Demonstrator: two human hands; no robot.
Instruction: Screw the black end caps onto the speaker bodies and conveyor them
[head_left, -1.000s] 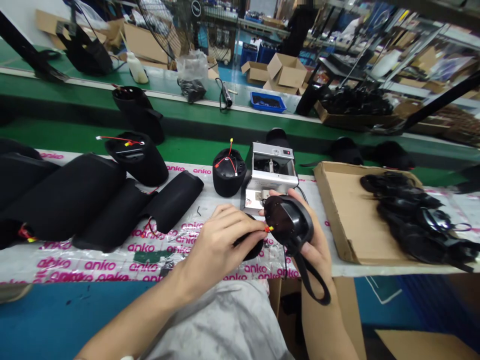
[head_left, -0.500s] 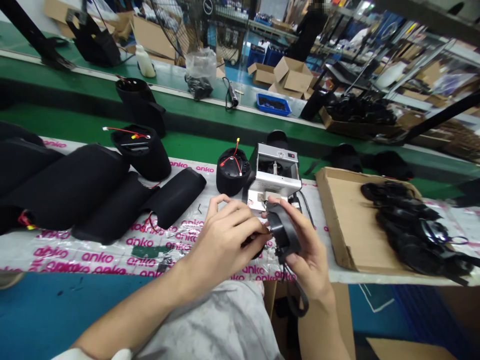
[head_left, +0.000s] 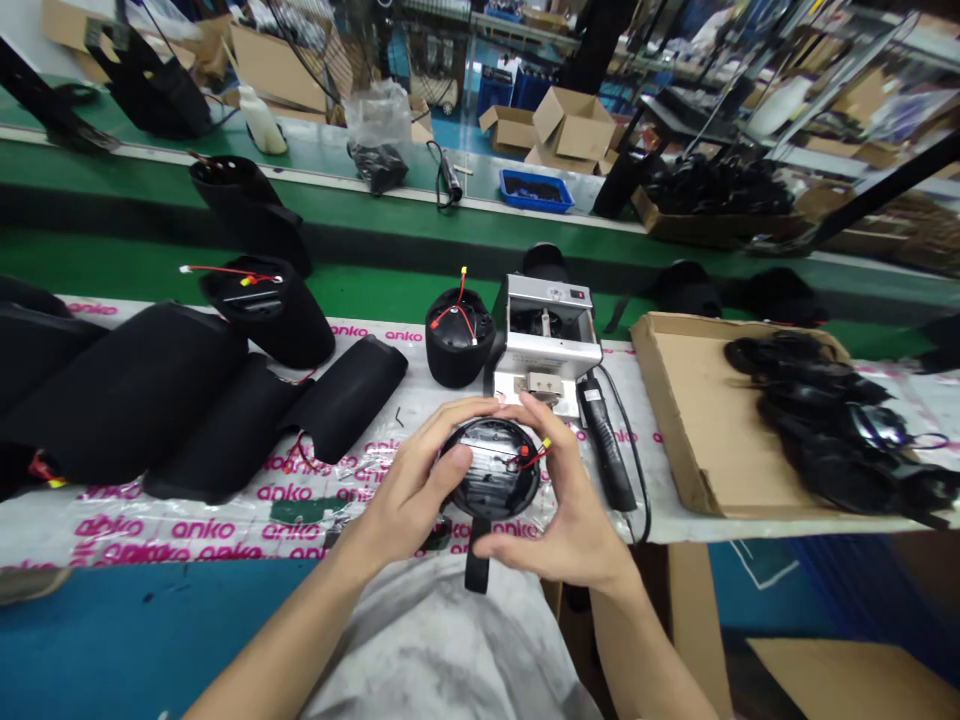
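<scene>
Both of my hands hold a round black plastic cap point(head_left: 491, 472) over the table's front edge, its inner face turned up. Thin red wires with a yellow tip lie across its right side, and a black strap hangs from its underside. My left hand point(head_left: 416, 480) cups the cap's left rim, thumb on the inner face. Around the right rim curls my right hand point(head_left: 570, 500), its fingers bent over the top and bottom edges. Behind the cap stands a small silver machine point(head_left: 550, 335).
Several black fabric-covered cylinders point(head_left: 150, 390) lie at the left. An upright black cylinder with red wires point(head_left: 456, 345) stands beside the silver machine. A black handled tool point(head_left: 606, 450) lies to its right. A cardboard tray point(head_left: 697, 420) holds several black caps. A green conveyor point(head_left: 375, 240) runs behind.
The cap has turned from edge-on in my right hand to inner face up between both hands. My left hand has moved from the wire connector to the cap's left rim.
</scene>
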